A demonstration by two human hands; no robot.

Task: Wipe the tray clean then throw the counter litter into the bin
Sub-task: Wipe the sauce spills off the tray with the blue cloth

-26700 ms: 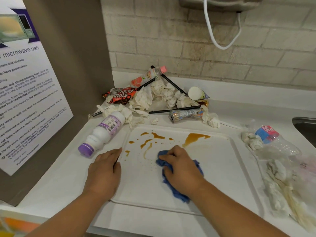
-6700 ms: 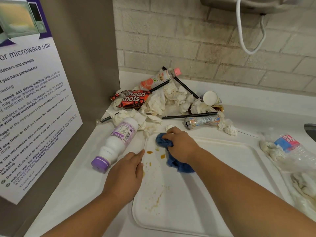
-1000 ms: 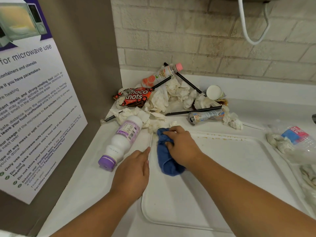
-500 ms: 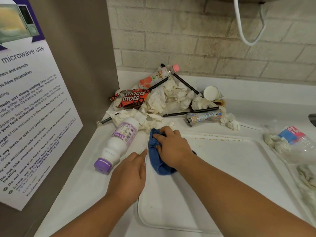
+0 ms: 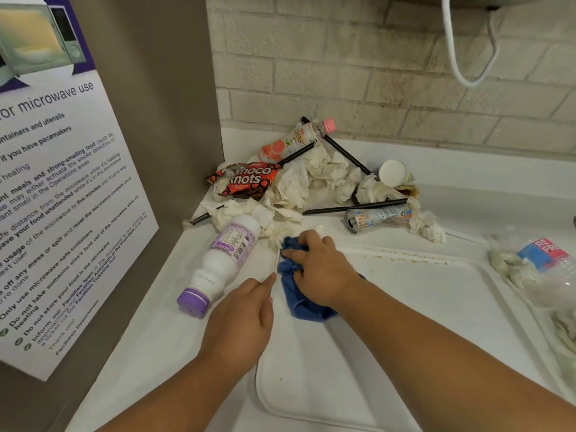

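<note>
**Residue along the tray's far edge, to the right of the cloth**

Head view: the white tray lies flat on the counter. The right hand sits in the tray's far-left corner, fingers curled over a bunched blue cloth and gripping it against the surface. The left hand lies flat with fingers straight and holds nothing. It rests across the tray's left edge, seemingly to steady the tray.

The coming stroke turns on a thin brown streak just inside the far edge. Its long axis runs parallel to that edge, and it begins a little to the right of the right hand's knuckles and stretches toward the far-right corner. The rest of the tray's floor looks white, apart from a speck or two near the left edge. The right hand is the nearer one and already has the cloth, so a sideways sweep to the right along the far edge looks like the natural next move.

The litter is untouched and lies off the tray. Crumpled tissues, a Choco Knots wrapper, a Smart C bottle, a crushed can and a paper cup are heaped in the counter's back corner. A white bottle with a purple cap lies on its side just beside the tray's left edge, and a clear plastic bottle lies beyond the right edge. No bin is in view.
</note>
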